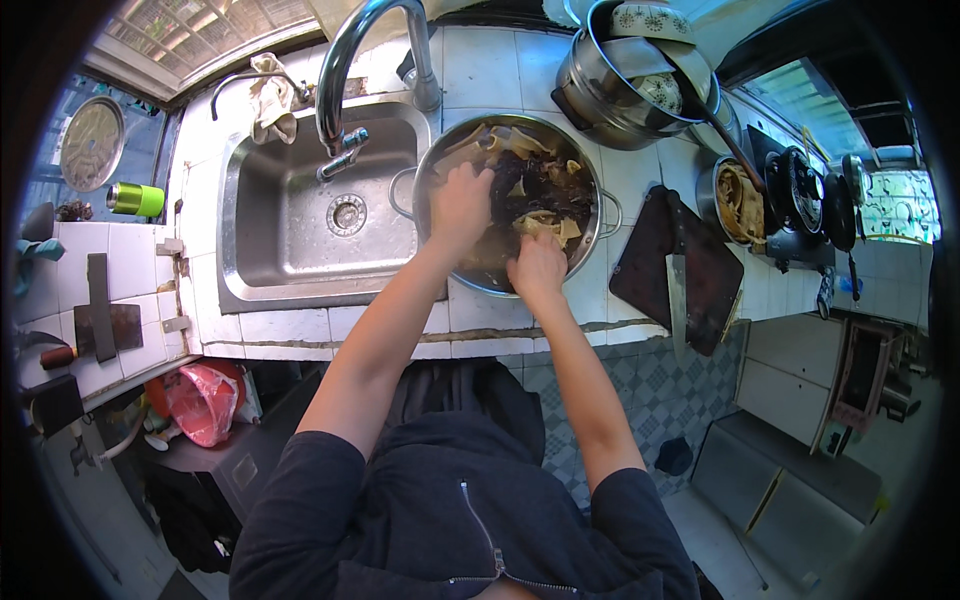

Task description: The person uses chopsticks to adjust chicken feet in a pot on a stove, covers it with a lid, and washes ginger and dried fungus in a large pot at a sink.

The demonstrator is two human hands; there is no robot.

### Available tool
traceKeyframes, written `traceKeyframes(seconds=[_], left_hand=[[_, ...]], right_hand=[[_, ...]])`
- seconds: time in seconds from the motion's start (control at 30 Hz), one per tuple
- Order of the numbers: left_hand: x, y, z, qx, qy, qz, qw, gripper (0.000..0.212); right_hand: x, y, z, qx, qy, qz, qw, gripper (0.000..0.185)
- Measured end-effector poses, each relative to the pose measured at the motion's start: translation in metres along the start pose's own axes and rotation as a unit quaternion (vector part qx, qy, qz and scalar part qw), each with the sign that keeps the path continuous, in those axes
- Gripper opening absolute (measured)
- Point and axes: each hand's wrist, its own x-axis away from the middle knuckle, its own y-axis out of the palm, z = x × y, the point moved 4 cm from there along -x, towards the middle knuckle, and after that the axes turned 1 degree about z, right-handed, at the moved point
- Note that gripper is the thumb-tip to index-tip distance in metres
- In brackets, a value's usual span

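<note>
Both my hands reach into a round steel pot (592, 259) with two loop handles, filled with cloudy brownish water. In the water lie dark, soft food pieces (534, 174) and pale yellowish strips (517, 141). My left hand (461, 201) is at the pot's left side, its fingertips partly under the water beside the dark pieces. Near the front right, my right hand (541, 264) touches a clump of pale yellowish pieces (559, 226). The ends of its fingers are hidden, so its grip is unclear.
A steel sink (300, 255) with a chrome tap (352, 154) adjoins the pot's left. To the right, a knife (676, 292) lies on a dark cutting board (637, 255), its tip past the counter edge. Stacked bowls fill a large pot (592, 97) at the back right.
</note>
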Motion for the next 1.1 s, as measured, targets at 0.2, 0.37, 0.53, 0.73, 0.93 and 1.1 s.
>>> traceKeyframes(seconds=[0.2,0.37,0.53,0.73,0.93,1.1], left_hand=[[-0.003,-0.019,0.005,0.069,-0.061,-0.014,0.996,0.039],[0.021,-0.053,0.017,0.127,-0.007,0.118,0.985,0.038],[0.036,-0.036,0.028,0.575,-0.268,-0.143,0.76,0.044],[0.045,-0.026,0.031,0.726,-0.366,-0.209,0.543,0.05],[0.043,-0.017,0.021,0.747,-0.351,-0.146,0.546,0.036],[0.039,-0.023,0.025,0.73,-0.364,-0.082,0.572,0.048]], right_hand=[[-0.007,-0.012,0.05,-0.394,0.052,-0.008,0.918,0.024],[-0.009,-0.059,0.046,-0.666,0.133,-0.046,0.733,0.019],[-0.014,-0.086,0.037,-0.697,0.032,-0.039,0.716,0.017],[-0.01,-0.088,0.015,-0.657,-0.104,-0.017,0.747,0.016],[0.0,-0.086,0.006,-0.659,-0.103,-0.029,0.745,0.017],[-0.005,-0.052,0.025,-0.714,0.02,-0.043,0.699,0.03]])
